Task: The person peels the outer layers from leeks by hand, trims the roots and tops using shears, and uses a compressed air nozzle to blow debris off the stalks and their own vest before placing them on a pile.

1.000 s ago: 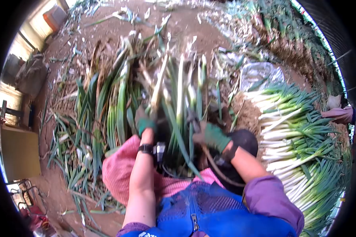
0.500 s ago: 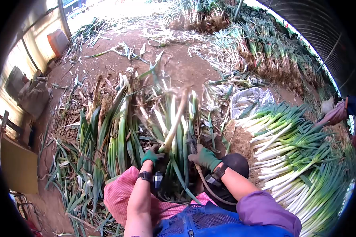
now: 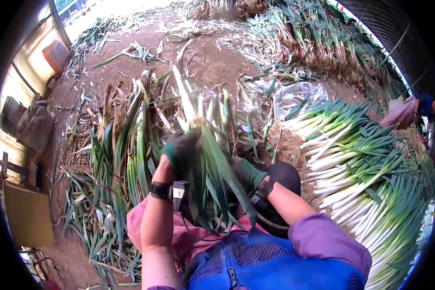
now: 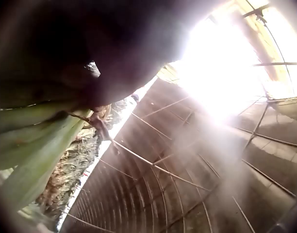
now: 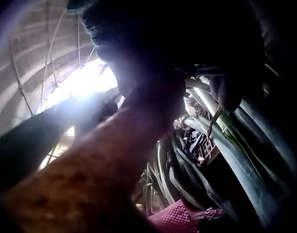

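In the head view my gloved left hand [image 3: 181, 147] grips a large green onion [image 3: 187, 99], its white stalk pointing away and its long leaves hanging back toward my lap. The left wrist view shows broad green leaves [image 4: 37, 160] beside the dark glove. My right hand [image 3: 249, 171], in a green-cuffed glove, is lower and to the right, partly behind the leaves. It grips a dark nozzle, hidden now, with a brown hose [image 3: 273, 223] trailing back from it. More untrimmed onions [image 3: 135, 159] lie just left of my left hand.
A big pile of clean white-stalked onions [image 3: 343, 164] lies on my right, by a crumpled silvery sheet [image 3: 299, 99]. Unpeeled bundles [image 3: 314, 43] line the far right. Leaf scraps [image 3: 99, 217] cover the ground on the left, near a plastic crate [image 3: 77, 147].
The left hand has risen nearer the camera with the onion, whose stalk has swung from leaning right to leaning left. The right hand stays low at the right; leaves now cover the nozzle.
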Demonstrator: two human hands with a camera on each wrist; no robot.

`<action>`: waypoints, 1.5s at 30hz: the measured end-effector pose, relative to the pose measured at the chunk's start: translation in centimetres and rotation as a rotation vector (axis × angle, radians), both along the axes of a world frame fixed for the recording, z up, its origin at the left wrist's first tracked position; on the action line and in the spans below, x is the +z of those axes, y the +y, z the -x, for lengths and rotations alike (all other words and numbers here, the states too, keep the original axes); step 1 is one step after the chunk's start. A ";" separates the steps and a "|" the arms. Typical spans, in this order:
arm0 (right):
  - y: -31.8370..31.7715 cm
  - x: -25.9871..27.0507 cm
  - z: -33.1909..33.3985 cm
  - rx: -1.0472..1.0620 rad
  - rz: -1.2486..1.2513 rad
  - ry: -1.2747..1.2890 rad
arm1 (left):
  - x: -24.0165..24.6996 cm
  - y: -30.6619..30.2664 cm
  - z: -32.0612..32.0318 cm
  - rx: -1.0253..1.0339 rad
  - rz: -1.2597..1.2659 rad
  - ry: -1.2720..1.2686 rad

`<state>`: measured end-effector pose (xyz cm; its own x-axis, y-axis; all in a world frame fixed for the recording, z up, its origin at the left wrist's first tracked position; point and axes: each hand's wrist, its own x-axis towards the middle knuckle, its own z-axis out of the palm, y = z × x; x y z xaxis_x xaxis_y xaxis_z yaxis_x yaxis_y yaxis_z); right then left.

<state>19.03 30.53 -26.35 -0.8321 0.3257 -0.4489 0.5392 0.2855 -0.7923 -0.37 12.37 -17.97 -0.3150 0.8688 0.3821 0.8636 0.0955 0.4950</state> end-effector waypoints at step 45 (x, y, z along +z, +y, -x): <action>-3.8 11.0 -5.2 0.391 -0.242 -0.249 | -16.2 -0.7 -6.5 0.375 -0.141 -2.020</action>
